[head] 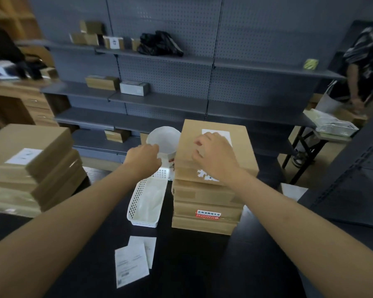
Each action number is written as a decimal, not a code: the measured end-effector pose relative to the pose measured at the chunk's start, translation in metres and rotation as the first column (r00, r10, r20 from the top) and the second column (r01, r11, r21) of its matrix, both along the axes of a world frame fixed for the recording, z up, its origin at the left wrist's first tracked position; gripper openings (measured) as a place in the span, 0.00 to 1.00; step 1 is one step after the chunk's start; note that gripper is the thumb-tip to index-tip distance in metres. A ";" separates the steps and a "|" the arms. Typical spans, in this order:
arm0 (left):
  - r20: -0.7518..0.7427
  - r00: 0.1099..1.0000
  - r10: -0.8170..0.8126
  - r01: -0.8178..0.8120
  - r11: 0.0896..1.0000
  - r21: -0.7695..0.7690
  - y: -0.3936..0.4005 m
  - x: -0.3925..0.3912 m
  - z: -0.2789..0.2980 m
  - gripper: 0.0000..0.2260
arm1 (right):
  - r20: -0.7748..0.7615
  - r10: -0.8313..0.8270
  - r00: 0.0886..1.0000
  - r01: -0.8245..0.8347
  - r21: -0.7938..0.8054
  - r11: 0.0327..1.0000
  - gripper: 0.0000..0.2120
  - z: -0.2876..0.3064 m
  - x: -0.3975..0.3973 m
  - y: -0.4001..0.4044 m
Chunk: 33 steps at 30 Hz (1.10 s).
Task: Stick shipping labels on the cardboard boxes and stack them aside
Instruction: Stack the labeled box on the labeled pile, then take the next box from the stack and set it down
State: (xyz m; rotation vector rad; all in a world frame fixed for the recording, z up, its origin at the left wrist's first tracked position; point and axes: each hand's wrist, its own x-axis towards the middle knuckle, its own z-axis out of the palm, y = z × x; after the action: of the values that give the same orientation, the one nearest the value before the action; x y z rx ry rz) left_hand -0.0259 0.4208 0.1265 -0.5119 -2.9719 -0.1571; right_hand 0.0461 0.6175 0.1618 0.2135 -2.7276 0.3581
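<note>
Atop stack, top box lengthwise away

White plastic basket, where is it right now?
Head view, centre of the dark table: the white basket lies just left of the middle stack of cardboard boxes, beyond the loose labels, with the left hand above its far end.

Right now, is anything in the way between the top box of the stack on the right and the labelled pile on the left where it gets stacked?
Yes. The white basket lies on the table between the top box and the left pile. The left hand holds a curled backing strip above the basket. The right hand rests on the box.
</note>
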 end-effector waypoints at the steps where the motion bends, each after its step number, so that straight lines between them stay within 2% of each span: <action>1: 0.007 1.000 -0.014 0.014 1.000 -0.016 -0.009 0.004 -0.002 0.11 | 0.073 0.041 0.997 -0.042 0.008 0.999 0.13 -0.001 0.004 -0.016; 3: 0.015 0.999 -0.038 0.038 0.999 -0.025 -0.027 0.014 -0.004 0.11 | 0.277 0.093 0.956 -0.095 -0.006 0.995 0.13 -0.011 0.008 -0.044; 5: 0.047 0.997 -0.059 0.060 0.998 -0.023 -0.048 0.024 -0.009 0.11 | 0.468 0.097 0.878 -0.125 0.029 0.992 0.16 -0.029 0.011 -0.069; 8: 0.121 0.988 -0.092 0.095 0.995 -0.018 -0.091 0.041 -0.020 0.09 | 0.575 0.038 0.817 -0.100 0.078 0.992 0.21 -0.053 0.019 -0.108; 13: 0.213 0.968 -0.133 0.169 0.972 -0.160 -0.190 0.055 -0.042 0.14 | 0.607 -0.083 0.790 -0.014 0.152 0.988 0.22 -0.075 0.040 -0.181; 17: 0.265 0.956 -0.129 0.184 0.963 -0.195 -0.260 0.066 -0.046 0.17 | 0.598 -0.147 0.788 0.027 0.206 0.978 0.20 -0.078 0.057 -0.234; 24: 0.239 0.966 -0.095 0.129 0.983 -0.130 -0.326 0.092 -0.041 0.15 | 0.596 -0.177 0.783 0.029 0.249 0.968 0.18 -0.074 0.078 -0.299; 28: 0.247 0.968 -0.038 0.060 0.995 -0.083 -0.358 0.103 -0.041 0.13 | 0.605 -0.119 0.788 0.016 0.172 0.985 0.15 -0.076 0.078 -0.328; 33: 0.238 0.970 0.046 -0.028 0.997 -0.076 -0.417 0.108 -0.038 0.15 | 0.641 -0.087 0.763 -0.026 0.164 0.986 0.16 -0.077 0.075 -0.374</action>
State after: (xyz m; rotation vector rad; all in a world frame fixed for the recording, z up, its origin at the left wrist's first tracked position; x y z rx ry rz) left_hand 0.0818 0.0038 0.0887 -0.4765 -3.2312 -0.1157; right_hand 0.1211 0.2431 0.0850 0.0943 -3.4557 0.2204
